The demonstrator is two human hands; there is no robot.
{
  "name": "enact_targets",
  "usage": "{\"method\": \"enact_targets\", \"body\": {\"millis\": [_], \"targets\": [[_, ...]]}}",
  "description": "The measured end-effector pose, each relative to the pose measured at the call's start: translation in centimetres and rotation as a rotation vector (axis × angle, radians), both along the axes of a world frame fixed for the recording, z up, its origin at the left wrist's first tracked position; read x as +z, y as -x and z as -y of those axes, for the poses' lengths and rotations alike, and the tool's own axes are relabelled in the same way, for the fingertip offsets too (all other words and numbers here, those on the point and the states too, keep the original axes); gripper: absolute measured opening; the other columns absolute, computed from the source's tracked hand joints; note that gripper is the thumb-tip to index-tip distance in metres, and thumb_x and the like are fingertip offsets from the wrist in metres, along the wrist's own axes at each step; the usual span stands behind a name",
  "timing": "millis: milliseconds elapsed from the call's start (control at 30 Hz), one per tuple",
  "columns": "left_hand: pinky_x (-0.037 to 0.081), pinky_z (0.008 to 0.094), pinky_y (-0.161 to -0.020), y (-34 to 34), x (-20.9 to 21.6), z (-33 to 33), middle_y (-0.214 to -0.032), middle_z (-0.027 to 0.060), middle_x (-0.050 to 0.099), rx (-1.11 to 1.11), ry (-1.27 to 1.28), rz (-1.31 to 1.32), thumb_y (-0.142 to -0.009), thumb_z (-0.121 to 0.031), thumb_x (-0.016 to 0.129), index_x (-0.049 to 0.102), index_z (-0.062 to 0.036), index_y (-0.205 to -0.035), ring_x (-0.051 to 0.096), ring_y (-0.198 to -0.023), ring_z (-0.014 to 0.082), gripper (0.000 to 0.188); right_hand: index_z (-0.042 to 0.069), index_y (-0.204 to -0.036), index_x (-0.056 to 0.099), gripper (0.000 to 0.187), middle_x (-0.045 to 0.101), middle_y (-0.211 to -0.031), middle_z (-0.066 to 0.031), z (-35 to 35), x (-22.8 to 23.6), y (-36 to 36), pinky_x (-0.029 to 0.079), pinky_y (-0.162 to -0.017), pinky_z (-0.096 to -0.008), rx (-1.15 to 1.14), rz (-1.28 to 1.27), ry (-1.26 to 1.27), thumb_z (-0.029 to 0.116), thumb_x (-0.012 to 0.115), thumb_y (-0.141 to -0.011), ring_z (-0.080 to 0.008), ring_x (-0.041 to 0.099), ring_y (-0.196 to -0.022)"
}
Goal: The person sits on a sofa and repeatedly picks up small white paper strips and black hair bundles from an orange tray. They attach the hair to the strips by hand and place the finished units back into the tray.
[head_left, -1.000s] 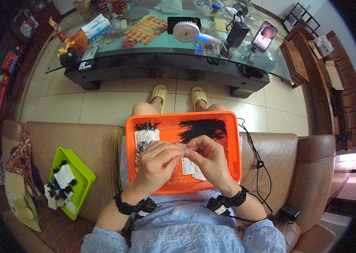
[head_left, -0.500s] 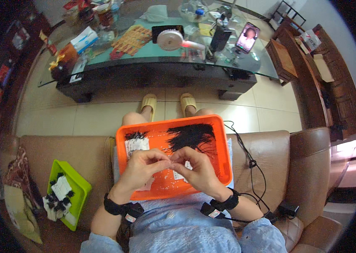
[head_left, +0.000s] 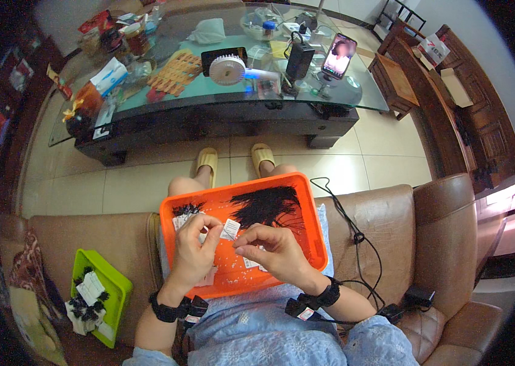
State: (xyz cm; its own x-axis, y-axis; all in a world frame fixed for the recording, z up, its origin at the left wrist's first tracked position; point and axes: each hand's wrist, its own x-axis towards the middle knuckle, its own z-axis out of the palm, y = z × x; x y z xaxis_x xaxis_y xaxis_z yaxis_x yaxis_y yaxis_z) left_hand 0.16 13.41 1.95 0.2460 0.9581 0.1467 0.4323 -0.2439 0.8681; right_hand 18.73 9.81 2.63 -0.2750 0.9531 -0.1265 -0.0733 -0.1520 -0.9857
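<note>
An orange tray (head_left: 315,235) rests on my lap. Above it my left hand (head_left: 195,249) pinches a small white printed tag (head_left: 230,229), which sticks out from its fingertips toward the right. My right hand (head_left: 273,251) is closed in a pinch just right of the tag, a short gap from the left; a thin dark strand seems to be at its fingertips, too fine to make sure of. Behind the hands lies a bundle of black strings (head_left: 266,204) at the tray's far right. More white tags (head_left: 207,277) and tiny white bits lie in the tray, partly hidden by my hands.
A green tray (head_left: 124,287) with tags and black strings stands on the sofa (head_left: 379,213) at left. Black cables (head_left: 346,213) run along the right side to my wrist strap. Beyond my feet is a glass table (head_left: 142,104) with a fan (head_left: 227,71) and a phone (head_left: 338,56).
My hands were together at the fingertips and have drawn apart. The white tag now shows between them. The whole view has shifted slightly.
</note>
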Motion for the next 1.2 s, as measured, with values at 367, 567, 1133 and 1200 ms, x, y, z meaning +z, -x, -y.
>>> {"method": "enact_targets", "body": {"millis": [367,567,1133,1200], "targets": [[0.047,0.036,-0.07,-1.2,1.1,0.2,-0.083,0.0118,0.057,-0.028,-0.311,-0.063,-0.079,0.0,0.067,0.059,0.0009,-0.084,0.058,-0.076,0.0284,0.009,-0.001,-0.095,0.064,0.009,0.066,-0.094,-0.0061,-1.2,-1.3,1.5,0.048,-0.082,-0.0271,-0.225,-0.117,-0.077,0.006,0.063,-0.09,-0.0114,0.06,-0.09],[0.047,0.0319,-0.068,-1.6,1.9,0.3,-0.083,0.0098,0.057,0.005,-0.175,0.071,-0.083,-0.003,0.066,0.059,0.0012,-0.085,0.058,-0.075,0.0223,0.007,0.0,-0.096,0.064,0.01,0.067,-0.091,-0.0037,-1.2,-1.6,1.2,0.048,-0.081,-0.0247,-0.11,-0.315,0.109,0.008,0.062,-0.091,-0.0088,0.06,-0.086],[0.047,0.021,-0.071,-1.0,-0.1,1.5,-0.088,0.0013,0.065,0.193,0.4,0.493,-0.09,-0.007,0.063,0.065,0.0022,-0.096,0.057,-0.079,0.0049,0.011,0.001,-0.088,0.063,0.015,0.064,-0.082,0.0,-1.0,-1.6,0.9,0.048,-0.073,-0.0239,-0.102,-0.168,0.185,0.015,0.062,-0.091,-0.0075,0.059,-0.078],[0.048,0.0217,-0.072,-0.5,-0.2,1.8,-0.091,0.003,0.066,0.122,0.48,0.474,-0.089,-0.006,0.063,0.066,0.0013,-0.099,0.059,-0.081,0.0069,0.012,0.0,-0.089,0.063,0.014,0.064,-0.082,-0.0008,-1.1,-1.5,0.8,0.048,-0.072,-0.0234,-0.08,-0.139,0.18,0.014,0.062,-0.091,-0.0069,0.059,-0.078]]}}
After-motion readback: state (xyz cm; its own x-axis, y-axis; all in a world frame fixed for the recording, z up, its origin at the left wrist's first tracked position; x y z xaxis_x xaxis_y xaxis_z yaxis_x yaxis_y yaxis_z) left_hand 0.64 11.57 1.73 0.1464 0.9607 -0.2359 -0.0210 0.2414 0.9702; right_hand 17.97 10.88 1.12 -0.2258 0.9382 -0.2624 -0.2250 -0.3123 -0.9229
